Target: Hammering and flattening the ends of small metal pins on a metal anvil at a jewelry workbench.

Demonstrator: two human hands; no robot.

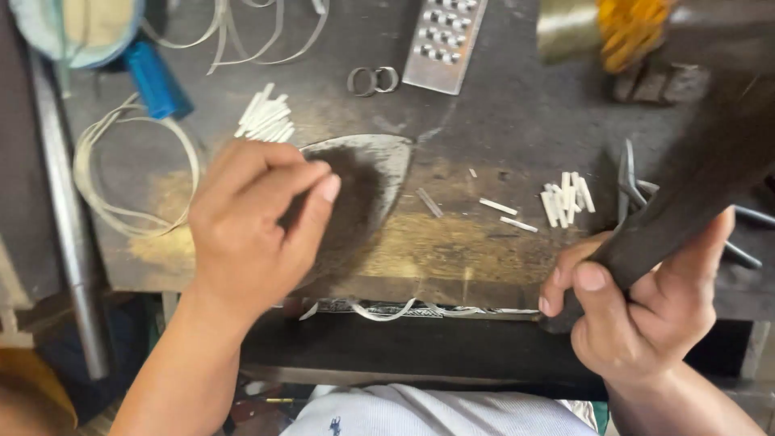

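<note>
Two hands work at the bench. The right hand [646,311] wraps fully around a dark handle [686,194], blurred and cut off at the frame edge. The left hand [254,218], fingers curled together, hides whatever it pinches over the worn metal plate [379,169]. Two heaps of white strips [265,117] [567,198] and two rings [373,79] lie behind.

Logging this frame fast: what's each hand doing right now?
Left hand: fingers pinched together over the dark metal block; anything held is hidden.
Right hand: closed around a dark tool handle.
</note>
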